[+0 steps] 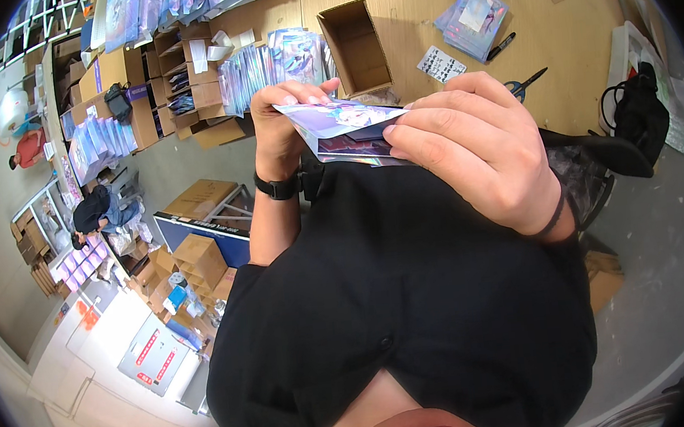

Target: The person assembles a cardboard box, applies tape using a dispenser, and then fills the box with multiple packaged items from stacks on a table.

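A flat, glossy packet (343,117) with a purple and white picture is held up in front of my chest. Its near side gapes a little, and dark flat pieces show inside. My left hand (279,123) grips the packet's left end, fingers on top. From the right, my right hand (479,153) closes on the other end, thumb and fingertips at the gap. Whether those fingertips also pinch something inside is hidden. Beyond my left hand stands a row of similar shiny packets (245,80) on the wooden table (422,11).
An open cardboard box (354,47) stands just past the packet. Farther right lie a packet stack (473,23), a black marker (501,46), a sticker sheet (441,65) and scissors (527,83). Cartons (114,71) crowd the left, and two people are in the background.
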Motion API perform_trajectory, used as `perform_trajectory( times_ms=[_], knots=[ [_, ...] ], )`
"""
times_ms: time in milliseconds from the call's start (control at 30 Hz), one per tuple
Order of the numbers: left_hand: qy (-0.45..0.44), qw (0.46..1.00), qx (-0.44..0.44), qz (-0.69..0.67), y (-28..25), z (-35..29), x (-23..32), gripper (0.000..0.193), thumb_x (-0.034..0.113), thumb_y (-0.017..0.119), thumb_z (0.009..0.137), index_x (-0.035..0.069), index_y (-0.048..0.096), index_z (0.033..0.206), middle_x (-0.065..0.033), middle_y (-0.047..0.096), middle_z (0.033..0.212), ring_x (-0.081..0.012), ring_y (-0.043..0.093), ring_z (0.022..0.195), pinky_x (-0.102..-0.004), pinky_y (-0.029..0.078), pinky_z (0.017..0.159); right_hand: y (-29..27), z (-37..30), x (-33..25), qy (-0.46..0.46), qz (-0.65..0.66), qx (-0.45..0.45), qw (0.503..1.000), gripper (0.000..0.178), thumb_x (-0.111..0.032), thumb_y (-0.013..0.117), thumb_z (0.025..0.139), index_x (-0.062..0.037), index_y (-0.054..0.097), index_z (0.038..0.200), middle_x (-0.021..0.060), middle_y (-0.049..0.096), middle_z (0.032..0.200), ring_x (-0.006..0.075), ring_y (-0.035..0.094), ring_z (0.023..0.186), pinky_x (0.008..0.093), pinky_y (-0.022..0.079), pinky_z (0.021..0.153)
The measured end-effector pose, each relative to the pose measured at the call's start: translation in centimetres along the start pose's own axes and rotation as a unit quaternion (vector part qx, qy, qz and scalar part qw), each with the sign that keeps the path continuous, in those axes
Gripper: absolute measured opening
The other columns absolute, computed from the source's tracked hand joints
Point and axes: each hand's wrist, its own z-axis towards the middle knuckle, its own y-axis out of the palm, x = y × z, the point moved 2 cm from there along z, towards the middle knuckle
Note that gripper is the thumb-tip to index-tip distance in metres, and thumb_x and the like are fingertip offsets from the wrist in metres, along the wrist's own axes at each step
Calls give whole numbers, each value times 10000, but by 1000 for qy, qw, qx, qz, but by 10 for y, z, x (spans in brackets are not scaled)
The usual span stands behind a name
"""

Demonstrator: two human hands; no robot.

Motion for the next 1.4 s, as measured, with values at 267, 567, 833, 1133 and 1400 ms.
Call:
perform_trajectory(
  times_ms=[267, 567, 833, 1133, 1400],
  knots=[
    [2, 997, -71, 26, -7, 6, -1, 127, 11, 774, 927, 102, 729, 1005, -142, 775, 1004, -327, 767, 975, -618, 511, 1088, 5, 2, 0, 36, -35, -78, 996, 186, -83, 756, 754, -36, 709, 927, 48, 711, 837, 218, 727, 855, 386, 559, 874],
    [3, 994, -74, 83, -13, 5, 1, 116, 8, 777, 923, 83, 738, 1002, -159, 781, 1016, -348, 761, 1020, -652, 487, 1104, 11, 3, 12, 39, -26, -130, 990, 245, -68, 798, 696, -32, 705, 919, 40, 705, 808, 219, 717, 858, 409, 534, 861],
    [38, 996, 1, 75, -32, 1, 2, 156, 18, 793, 899, 99, 744, 1023, -140, 777, 1029, -332, 740, 1023, -651, 485, 1099, -32, 0, 1, -62, -37, 9, 997, 336, -88, 760, 622, -4, 762, 948, 89, 752, 933, 152, 595, 668, 302, 373, 594],
    [41, 996, 32, 69, -33, 7, 10, 165, -10, 784, 894, 121, 732, 980, -109, 763, 1009, -304, 733, 1010, -626, 475, 1118, -40, -23, -4, -66, 44, -49, 996, 241, -19, 762, 787, 79, 734, 1005, 226, 752, 1055, 304, 768, 875, 389, 660, 814],
    [44, 996, 15, 73, -36, 7, 11, 182, -25, 781, 891, 124, 735, 986, -107, 764, 1013, -297, 734, 1011, -625, 476, 1117, -41, -25, -4, -66, 48, -57, 995, 286, -12, 772, 773, 95, 725, 1034, 241, 735, 1102, 322, 763, 922, 404, 656, 843]
  ],
)
